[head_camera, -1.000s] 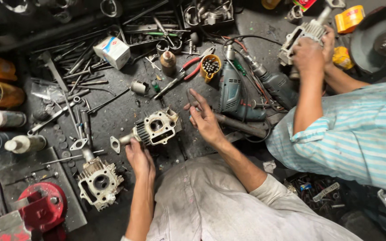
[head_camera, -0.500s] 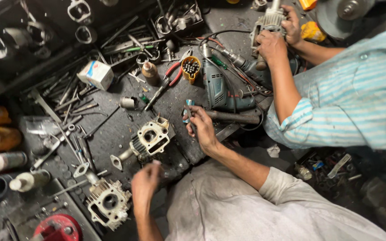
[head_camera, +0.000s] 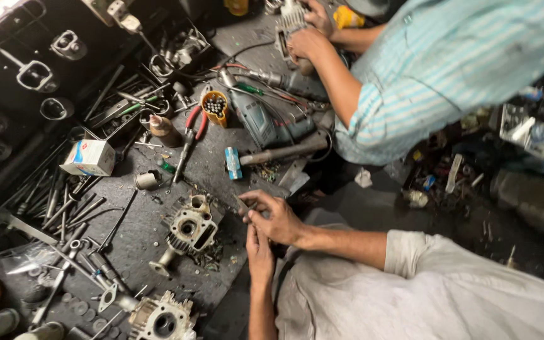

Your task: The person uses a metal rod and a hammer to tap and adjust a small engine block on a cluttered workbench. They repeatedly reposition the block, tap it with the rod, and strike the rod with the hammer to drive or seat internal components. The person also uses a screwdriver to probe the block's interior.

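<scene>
Right hand [head_camera: 276, 217] pinched a small part, left hand [head_camera: 258, 242] touching beneath, grip unclear; cylinder head [head_camera: 187, 230] just left lay unmounted.

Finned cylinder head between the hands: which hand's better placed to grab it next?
Probably the left hand. It sits just beside and below the finned cylinder head with bare bench between them. The right hand is also near, but its fingers are pinched on a small part I can't identify, so it looks occupied.

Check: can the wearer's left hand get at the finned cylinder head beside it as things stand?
Probably yes. The left hand sits just right of the cylinder head, with only loose debris on the mat between them; the right hand is above, not blocking.
</scene>
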A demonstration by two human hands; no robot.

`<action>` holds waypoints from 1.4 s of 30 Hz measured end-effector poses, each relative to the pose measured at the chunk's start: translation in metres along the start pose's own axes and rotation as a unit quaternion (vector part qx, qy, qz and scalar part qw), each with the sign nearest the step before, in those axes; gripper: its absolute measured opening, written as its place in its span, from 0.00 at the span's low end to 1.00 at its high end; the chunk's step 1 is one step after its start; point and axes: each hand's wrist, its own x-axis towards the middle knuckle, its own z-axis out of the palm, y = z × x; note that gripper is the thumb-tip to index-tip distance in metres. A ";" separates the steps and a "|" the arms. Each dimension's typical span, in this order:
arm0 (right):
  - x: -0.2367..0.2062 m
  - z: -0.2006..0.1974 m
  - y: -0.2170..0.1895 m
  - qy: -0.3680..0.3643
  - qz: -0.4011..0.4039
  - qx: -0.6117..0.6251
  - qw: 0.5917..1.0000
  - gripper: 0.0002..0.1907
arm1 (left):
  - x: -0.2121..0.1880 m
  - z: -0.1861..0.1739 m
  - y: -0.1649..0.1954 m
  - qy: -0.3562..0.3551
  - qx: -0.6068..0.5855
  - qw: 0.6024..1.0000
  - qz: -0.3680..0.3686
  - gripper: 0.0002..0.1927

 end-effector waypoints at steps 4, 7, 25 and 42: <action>-0.004 -0.008 0.007 0.069 0.025 0.032 0.997 0.14 | -0.011 0.014 0.005 0.100 0.124 0.987 0.004 0.16; -0.009 -0.015 0.007 0.061 0.052 0.041 0.996 0.15 | -0.031 0.032 0.018 0.136 0.272 0.951 0.055 0.15; -0.169 -0.143 0.027 0.042 0.129 0.146 0.980 0.19 | -0.154 0.203 -0.026 0.172 0.357 0.911 0.110 0.12; -0.263 -0.139 -0.011 -0.098 0.132 0.193 0.967 0.17 | -0.248 0.218 -0.055 0.276 0.347 0.890 0.106 0.10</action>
